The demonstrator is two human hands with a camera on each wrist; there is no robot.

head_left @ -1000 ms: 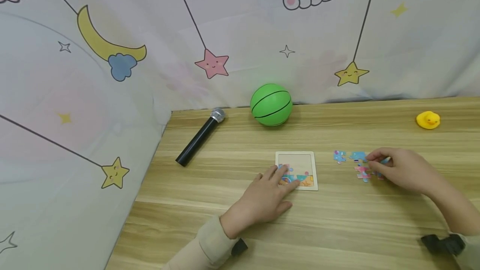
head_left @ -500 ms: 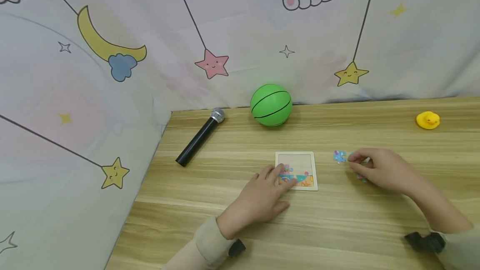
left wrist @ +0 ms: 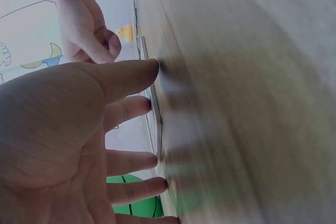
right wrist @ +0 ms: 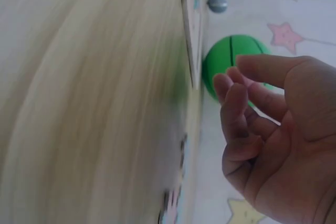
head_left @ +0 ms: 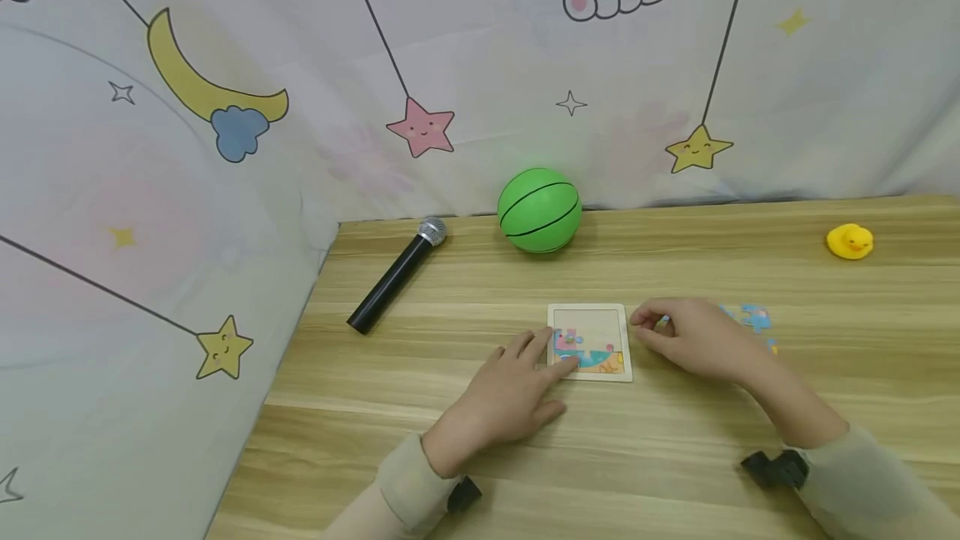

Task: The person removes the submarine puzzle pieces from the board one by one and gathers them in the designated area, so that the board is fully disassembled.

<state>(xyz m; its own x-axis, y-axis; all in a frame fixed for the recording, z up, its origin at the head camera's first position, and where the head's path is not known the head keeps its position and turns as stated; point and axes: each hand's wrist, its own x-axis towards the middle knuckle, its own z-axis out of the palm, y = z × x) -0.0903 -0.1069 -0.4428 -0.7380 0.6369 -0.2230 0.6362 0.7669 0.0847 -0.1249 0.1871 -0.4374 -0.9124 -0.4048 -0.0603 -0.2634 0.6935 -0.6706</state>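
A square puzzle tray (head_left: pixel 600 319) lies on the table in the head view, its lower part filled with joined pieces (head_left: pixel 600 359) in blue, orange and pink. My left hand (head_left: pixel 502 398) is spread over the tray's left side, its fingertips at the lower left edge and on the picture. In the left wrist view its straight fingers (left wrist: pixel 131 160) reach down along the tray. Just right of the tray hovers my right hand (head_left: pixel 697 340), fingers loosely bent, with nothing visible between thumb and fingertips. Loose jigsaw pieces (head_left: pixel 755 317) lie beneath and beyond it, some hidden.
Behind the tray a green ball (head_left: pixel 539 211) sits against the patterned cloth backdrop (head_left: pixel 510 48). A black microphone (head_left: pixel 393 282) lies at the back left of the wooden table (head_left: pixel 637 457). At the back right stands a yellow rubber duck (head_left: pixel 850 241).
My right hand has moved left across the loose pieces to beside the tray, uncovering pieces on the right. My left hand has slid slightly left, showing more of the picture.
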